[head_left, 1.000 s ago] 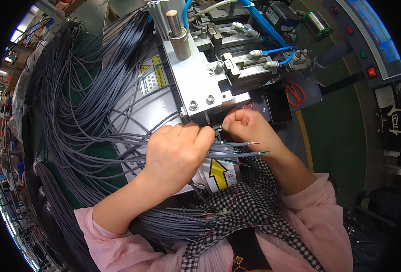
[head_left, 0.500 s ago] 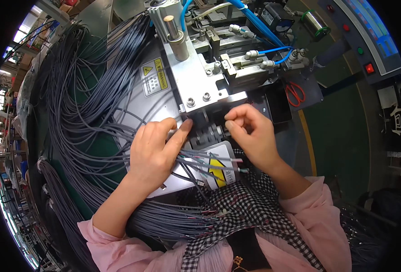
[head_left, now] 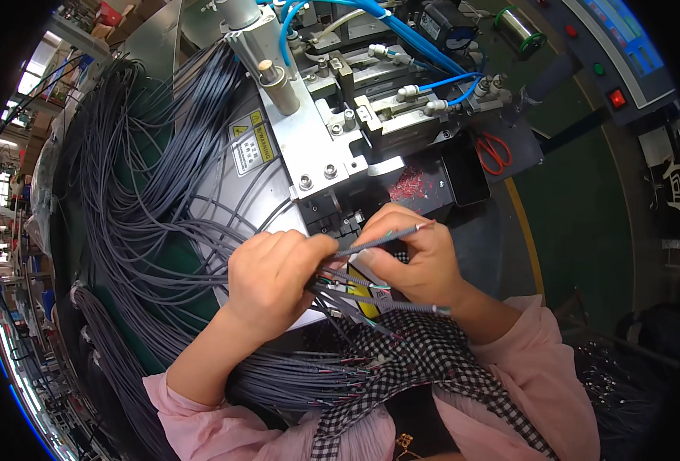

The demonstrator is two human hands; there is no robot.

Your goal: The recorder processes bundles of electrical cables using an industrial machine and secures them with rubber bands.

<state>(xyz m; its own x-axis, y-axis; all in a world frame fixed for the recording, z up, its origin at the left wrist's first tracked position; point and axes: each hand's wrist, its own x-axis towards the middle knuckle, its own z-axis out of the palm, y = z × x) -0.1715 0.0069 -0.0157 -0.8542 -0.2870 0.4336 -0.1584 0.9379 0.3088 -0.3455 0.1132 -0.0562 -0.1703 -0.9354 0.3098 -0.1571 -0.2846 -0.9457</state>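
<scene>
My left hand [head_left: 271, 276] is closed around several dark grey cables, whose cut ends fan out to its right over a yellow label. One cable [head_left: 382, 239] stretches from the left fist across to my right hand [head_left: 416, 265], its tip showing small coloured wires. The right thumb and fingers pinch this cable just short of the tip. Both hands are in front of the metal machine [head_left: 309, 142], below its front block. A bundle of cables with bared coloured ends [head_left: 301, 376] lies nearer to me, against a black-and-white checked cloth [head_left: 409, 346].
A large heap of grey cables [head_left: 132, 184] covers the left side. Red scraps [head_left: 410, 184] lie beside a black bin [head_left: 463, 180]. Red-handled scissors [head_left: 493, 154] rest to the right. A solder wire spool [head_left: 519, 32] and a control panel [head_left: 624, 54] stand at the far right.
Both hands have moved back from the machine, toward me. My right hand now pinches one cable drawn out from the left fist. The view has shifted slightly.
</scene>
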